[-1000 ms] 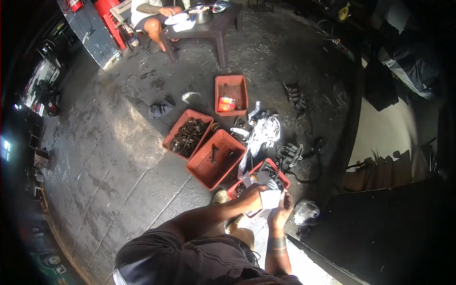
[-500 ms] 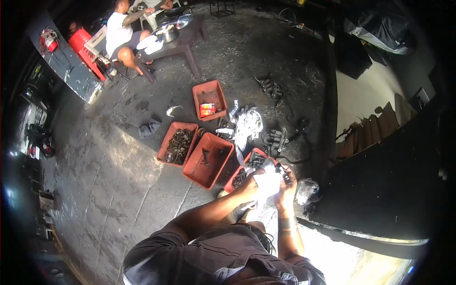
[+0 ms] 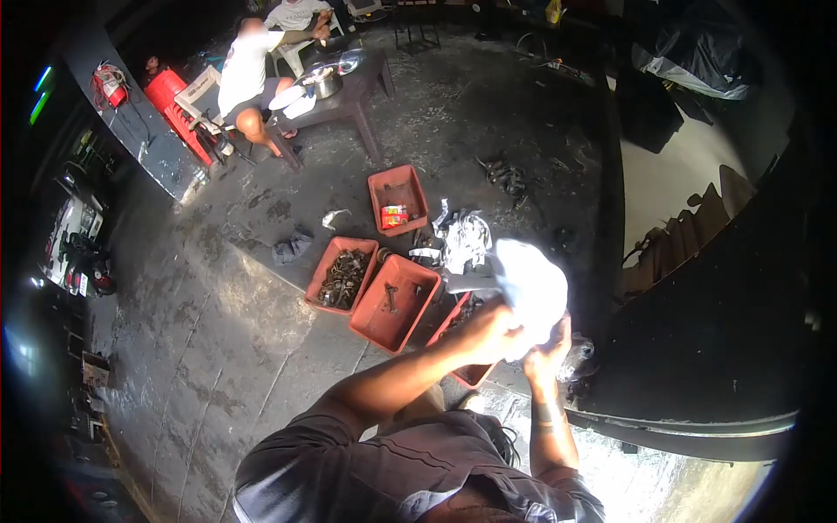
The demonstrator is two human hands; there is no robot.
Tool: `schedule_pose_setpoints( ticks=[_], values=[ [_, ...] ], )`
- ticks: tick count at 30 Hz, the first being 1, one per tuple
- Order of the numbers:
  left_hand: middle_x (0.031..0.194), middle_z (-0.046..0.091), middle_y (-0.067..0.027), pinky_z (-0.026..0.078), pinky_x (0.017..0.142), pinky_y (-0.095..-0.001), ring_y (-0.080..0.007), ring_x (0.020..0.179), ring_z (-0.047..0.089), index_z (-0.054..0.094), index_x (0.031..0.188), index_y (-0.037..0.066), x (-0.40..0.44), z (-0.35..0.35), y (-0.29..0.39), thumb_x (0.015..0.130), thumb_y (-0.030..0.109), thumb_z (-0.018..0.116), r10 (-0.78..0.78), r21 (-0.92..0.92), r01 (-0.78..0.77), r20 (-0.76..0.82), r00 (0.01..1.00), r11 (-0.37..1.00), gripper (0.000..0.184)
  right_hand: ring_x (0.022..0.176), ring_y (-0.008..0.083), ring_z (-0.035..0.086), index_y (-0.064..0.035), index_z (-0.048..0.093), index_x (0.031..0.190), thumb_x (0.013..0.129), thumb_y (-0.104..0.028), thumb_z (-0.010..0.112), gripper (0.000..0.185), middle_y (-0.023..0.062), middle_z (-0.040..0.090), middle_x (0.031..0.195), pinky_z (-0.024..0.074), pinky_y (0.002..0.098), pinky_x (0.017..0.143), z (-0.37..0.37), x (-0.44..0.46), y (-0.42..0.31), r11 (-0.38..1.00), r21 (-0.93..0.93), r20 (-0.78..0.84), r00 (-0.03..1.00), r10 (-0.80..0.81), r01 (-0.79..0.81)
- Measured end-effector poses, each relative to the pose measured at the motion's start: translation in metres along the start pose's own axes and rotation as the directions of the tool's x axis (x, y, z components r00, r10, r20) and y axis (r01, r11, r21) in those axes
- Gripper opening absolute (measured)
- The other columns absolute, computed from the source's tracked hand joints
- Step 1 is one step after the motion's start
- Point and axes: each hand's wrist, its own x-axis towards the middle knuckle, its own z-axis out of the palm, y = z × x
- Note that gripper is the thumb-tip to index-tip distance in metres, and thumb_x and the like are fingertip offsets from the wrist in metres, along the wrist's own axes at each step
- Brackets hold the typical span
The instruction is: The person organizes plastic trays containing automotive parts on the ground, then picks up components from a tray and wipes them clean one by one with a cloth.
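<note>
A bright white cloth is bunched in front of me, so washed out by light that its folds barely show. My left hand grips its lower left side with bent fingers. On the right edge, my right hand closes around the lower part, its fingers partly hidden by the cloth. Beneath both hands stands a red bin with dark parts inside, largely covered by my hand and the cloth. A heap of white rags lies on the floor just beyond.
A red bin holds a few metal pieces; another bin is full of small parts. Farther off is a bin with a red-yellow packet. Engine-like parts lie on the floor. Two people sit by a dark table.
The white cloth has been raised and spread out larger, moving up and right with both hands. It now hides the dark parts beside the bin. The camera view has shifted slightly.
</note>
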Motion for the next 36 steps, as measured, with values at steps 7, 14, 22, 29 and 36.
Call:
schedule_pose_setpoints(
  ticks=[7, 14, 22, 29, 36],
  values=[
    [0.100, 0.062, -0.0129, 0.046, 0.081, -0.0314, -0.0190, 0.095, 0.058, 0.055, 0.110, 0.000, 0.009, 0.015, -0.016, 0.084, 0.011, 0.054, -0.265, -0.310, 0.208, -0.152, 0.952, 0.928, 0.029, 0.083, 0.0201, 0.062, 0.0012, 0.036, 0.126, 0.080, -0.017, 0.061, 0.055, 0.0148, 0.061, 0.096, 0.0484, 0.0306, 0.070, 0.002, -0.021, 0.013, 0.962, -0.261, -0.015, 0.996, -0.087, 0.080],
    [0.090, 0.062, -0.0076, 0.048, 0.066, -0.0275, -0.0132, 0.076, 0.058, 0.056, 0.110, 0.003, 0.017, 0.005, -0.046, 0.080, 0.004, 0.051, -0.338, -0.195, 0.304, -0.177, 0.924, 0.933, 0.030, 0.069, 0.0190, 0.061, -0.0022, 0.035, 0.126, 0.075, 0.000, 0.061, 0.058, 0.0110, 0.062, 0.084, 0.0482, 0.0283, 0.062, 0.003, 0.000, 0.005, 0.921, -0.387, 0.086, 0.993, 0.084, -0.044],
    [0.099, 0.058, -0.0128, 0.048, 0.068, -0.0316, -0.0222, 0.085, 0.059, 0.058, 0.109, 0.007, 0.009, -0.009, -0.002, 0.084, 0.015, 0.055, 0.063, 0.040, -0.056, -0.183, 0.981, 0.998, 0.026, 0.074, 0.0126, 0.056, 0.0001, 0.048, 0.110, 0.072, 0.004, 0.063, 0.041, 0.0084, 0.060, 0.082, 0.0451, 0.0245, 0.068, -0.009, 0.015, -0.013, 0.943, -0.221, -0.021, 0.968, 0.249, -0.247],
    [0.095, 0.054, -0.0152, 0.050, 0.068, -0.0411, -0.0336, 0.082, 0.057, 0.053, 0.119, 0.018, 0.005, 0.021, -0.012, 0.080, 0.012, 0.059, 0.134, 0.186, -0.118, -0.077, 0.988, 0.975, 0.040, 0.072, 0.0158, 0.059, 0.0032, 0.058, 0.088, 0.072, -0.006, 0.052, 0.020, 0.0117, 0.062, 0.076, 0.0468, 0.0306, 0.065, -0.010, 0.006, -0.002, 0.941, -0.336, 0.000, 0.998, 0.055, -0.052],
    [0.082, 0.058, -0.0108, 0.050, 0.057, -0.0334, -0.0247, 0.066, 0.058, 0.053, 0.118, 0.011, 0.015, 0.011, -0.015, 0.074, 0.001, 0.058, 0.209, 0.216, -0.153, -0.267, 0.941, 0.964, 0.046, 0.074, 0.0191, 0.059, 0.0047, 0.056, 0.089, 0.076, -0.002, 0.052, 0.015, 0.0139, 0.062, 0.080, 0.0468, 0.0325, 0.066, -0.010, 0.014, -0.013, 0.953, -0.287, 0.108, 0.985, 0.131, -0.095]
  ],
)
